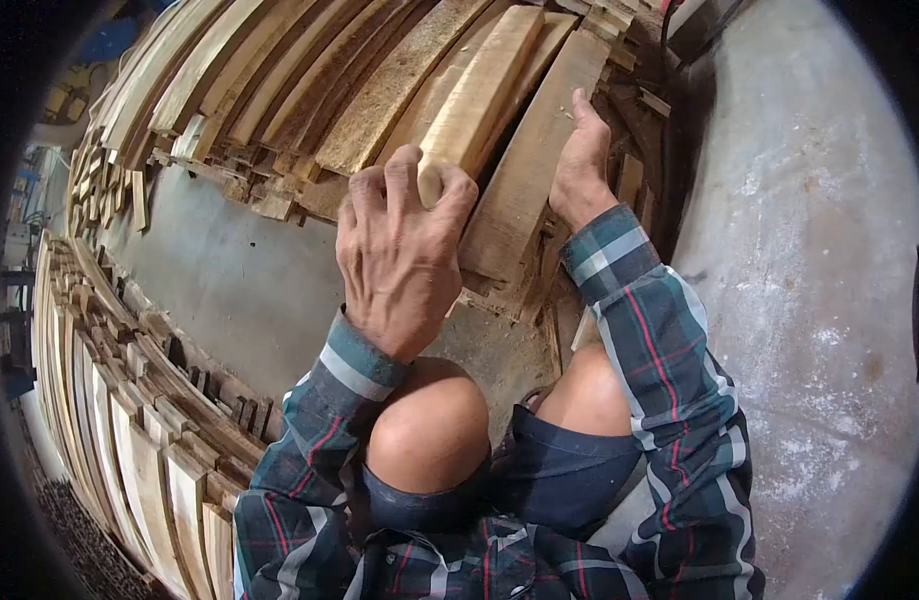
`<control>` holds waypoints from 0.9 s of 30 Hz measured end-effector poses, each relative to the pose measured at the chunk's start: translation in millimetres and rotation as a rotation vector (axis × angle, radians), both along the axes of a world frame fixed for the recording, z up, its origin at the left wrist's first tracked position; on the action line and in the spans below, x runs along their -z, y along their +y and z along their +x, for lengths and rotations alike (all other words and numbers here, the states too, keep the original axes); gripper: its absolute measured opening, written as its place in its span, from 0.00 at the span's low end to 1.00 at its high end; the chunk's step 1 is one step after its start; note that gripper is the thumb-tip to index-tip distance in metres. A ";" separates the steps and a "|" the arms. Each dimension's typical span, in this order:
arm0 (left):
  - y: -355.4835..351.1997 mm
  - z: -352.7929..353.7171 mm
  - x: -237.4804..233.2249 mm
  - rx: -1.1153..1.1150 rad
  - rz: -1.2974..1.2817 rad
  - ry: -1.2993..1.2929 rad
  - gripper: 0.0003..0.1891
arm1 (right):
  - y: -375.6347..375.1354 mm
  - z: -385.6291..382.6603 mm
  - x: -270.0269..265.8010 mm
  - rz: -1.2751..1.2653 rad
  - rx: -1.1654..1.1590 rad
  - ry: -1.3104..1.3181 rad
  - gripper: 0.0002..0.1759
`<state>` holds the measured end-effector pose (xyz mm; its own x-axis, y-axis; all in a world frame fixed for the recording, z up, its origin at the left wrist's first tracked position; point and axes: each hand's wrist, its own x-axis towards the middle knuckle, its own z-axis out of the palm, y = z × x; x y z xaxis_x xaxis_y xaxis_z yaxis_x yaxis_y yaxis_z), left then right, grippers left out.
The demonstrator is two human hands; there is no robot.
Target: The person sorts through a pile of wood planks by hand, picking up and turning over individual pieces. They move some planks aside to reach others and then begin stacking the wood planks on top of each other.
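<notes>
My left hand [404,250] curls its fingers around the near end of a light, thick wooden plank [484,95], which slants away from me on top of the stack. The palm side is hidden from view. To its right lies a wider, flat, brownish board [534,165], coated in sawdust. My right hand [582,160] is held edge-on with its fingers stretched out, beside the right edge of that board, and holds nothing. Both forearms reach forward over my bent knees.
Many rough planks [279,90] are piled in a long row at the far left. A second stack of boards [129,440] runs along the near left. Grey concrete floor [799,260] spreads to the right, with pale stains. Dark wood scraps [634,175] lie beside the pile.
</notes>
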<state>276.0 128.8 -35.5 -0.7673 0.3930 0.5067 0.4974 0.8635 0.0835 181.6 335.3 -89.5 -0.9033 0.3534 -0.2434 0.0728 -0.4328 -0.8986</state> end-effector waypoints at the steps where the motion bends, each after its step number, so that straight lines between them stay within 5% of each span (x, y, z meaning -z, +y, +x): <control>1: -5.1 -1.6 4.9 0.012 0.073 -0.128 0.28 | 0.8 1.5 -2.5 -0.026 -0.029 0.025 0.47; 4: -19.3 -2.4 11.5 0.073 0.366 -0.623 0.25 | 3.4 2.3 -3.7 -0.061 -0.062 0.050 0.47; 13: -28.5 -27.7 10.7 0.179 0.490 -0.254 0.33 | 6.3 -0.9 -0.9 -0.064 -0.011 0.017 0.46; 18: -6.8 -34.1 16.8 0.220 0.397 -0.129 0.26 | 12.4 -8.5 11.2 -0.061 -0.013 0.015 0.46; 21: 6.8 -41.7 23.6 0.308 0.382 -0.109 0.23 | 5.0 -8.9 5.3 -0.089 0.116 -0.065 0.29; 25: 6.3 -39.4 18.3 0.285 0.275 -0.224 0.22 | 6.1 -3.2 -1.4 0.046 0.060 -0.098 0.33; 26: 6.9 -45.7 22.4 0.321 0.358 -0.116 0.11 | 8.2 -2.8 -2.3 0.085 0.045 -0.114 0.34; 27: 4.3 -52.2 23.6 0.312 0.436 -0.161 0.10 | 10.2 -3.5 -4.8 0.125 0.028 -0.126 0.36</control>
<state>223.8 133.1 -59.1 -0.7294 0.3946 0.5588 0.6753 0.5458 0.4960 178.1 345.5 -84.7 -0.8579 0.4125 -0.3065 0.1776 -0.3217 -0.9300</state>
